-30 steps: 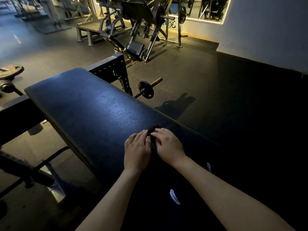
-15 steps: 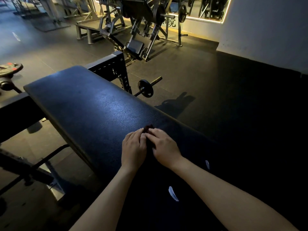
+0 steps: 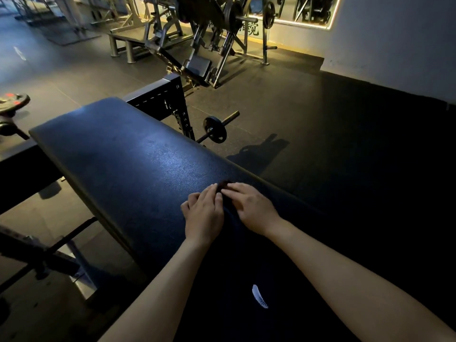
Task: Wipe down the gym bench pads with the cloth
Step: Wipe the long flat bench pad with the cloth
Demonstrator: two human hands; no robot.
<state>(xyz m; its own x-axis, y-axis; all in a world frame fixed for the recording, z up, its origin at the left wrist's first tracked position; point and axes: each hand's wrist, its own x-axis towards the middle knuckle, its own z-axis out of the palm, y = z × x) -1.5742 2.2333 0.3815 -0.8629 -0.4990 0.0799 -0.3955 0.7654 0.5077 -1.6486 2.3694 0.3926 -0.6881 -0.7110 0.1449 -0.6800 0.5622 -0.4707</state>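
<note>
The cloth (image 3: 223,185), a small dark reddish wad, lay on the near part of the bench pad (image 3: 128,164), close to the pad's right edge, and only its far tip showed past the fingertips. The left hand (image 3: 203,215) sat with knuckles raised and its fingers curled down onto the cloth's left side, gripping it. The right hand (image 3: 251,208) lay just beside it, the two hands almost touching, with its fingers only lightly bent over the cloth's right side; whether it pinched the cloth or merely pressed on it could not be told, since the thumb and the underside were hidden. Both bare forearms came in from the bottom edge, over dark clothing that bore a small white mark (image 3: 259,296). The pad was dark, with a grained surface that caught a pale sheen toward its middle, and it ran away to the upper left. At its far end stood a black steel frame (image 3: 172,102) with rows of holes. Beyond that a barbell (image 3: 214,129) with one plate lay on the dark rubber floor (image 3: 320,119). A weight plate (image 3: 13,101) with red marks sat at the left edge. Farther back stood a plate-loaded machine (image 3: 209,33) near a grey wall (image 3: 394,33).
</note>
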